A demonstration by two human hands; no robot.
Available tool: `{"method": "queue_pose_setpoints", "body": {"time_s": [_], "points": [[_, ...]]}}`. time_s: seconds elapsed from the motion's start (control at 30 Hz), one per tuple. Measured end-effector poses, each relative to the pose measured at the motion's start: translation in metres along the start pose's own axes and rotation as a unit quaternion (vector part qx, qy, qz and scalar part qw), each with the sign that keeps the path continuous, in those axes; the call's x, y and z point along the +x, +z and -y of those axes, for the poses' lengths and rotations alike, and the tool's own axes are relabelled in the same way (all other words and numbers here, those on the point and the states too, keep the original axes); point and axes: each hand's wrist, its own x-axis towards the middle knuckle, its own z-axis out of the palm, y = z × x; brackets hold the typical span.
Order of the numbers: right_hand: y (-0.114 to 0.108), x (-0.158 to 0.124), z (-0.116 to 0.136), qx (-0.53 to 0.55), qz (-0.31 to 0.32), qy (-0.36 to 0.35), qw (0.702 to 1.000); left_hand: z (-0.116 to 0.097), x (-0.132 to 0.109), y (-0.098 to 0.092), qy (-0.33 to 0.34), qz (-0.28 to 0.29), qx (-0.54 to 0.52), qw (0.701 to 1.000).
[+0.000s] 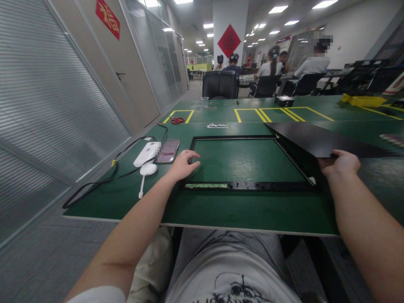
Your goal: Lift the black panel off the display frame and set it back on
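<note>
A black rectangular frame (230,137) lies flat on the green table (221,210), with a green circuit strip (205,185) along its near edge. My left hand (183,165) rests on the frame's left side, fingers curled over the edge. My right hand (341,163) grips the near edge of a dark flat panel (315,139), which is tilted up over the frame's right side.
A phone (168,150), a white device (145,154), a white puck (148,169) and black cables (104,180) lie left of the frame. Red scissors (177,120), a plastic cup (205,101), small metal parts (217,125), a black box (284,100) and a yellow tray (362,100) sit further back. Several people sit at far desks.
</note>
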Motion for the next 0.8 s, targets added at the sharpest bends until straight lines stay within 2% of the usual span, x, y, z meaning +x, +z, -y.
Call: {"method": "queue_pose_setpoints", "body": {"time_s": [0.1, 0.43, 0.8], "points": [[0.004, -0.006, 0.001, -0.013, -0.03, 0.017, 0.999, -0.002, 0.0, -0.001, 0.0, 0.002, 0.002, 1.0], [0.008, -0.013, 0.002, 0.002, -0.036, 0.034, 0.999, -0.005, -0.001, -0.001, 0.002, 0.011, 0.016, 1.0], [0.01, -0.025, 0.004, 0.007, -0.038, 0.022, 0.999, -0.005, -0.002, -0.002, 0.001, 0.015, 0.014, 1.0]]}}
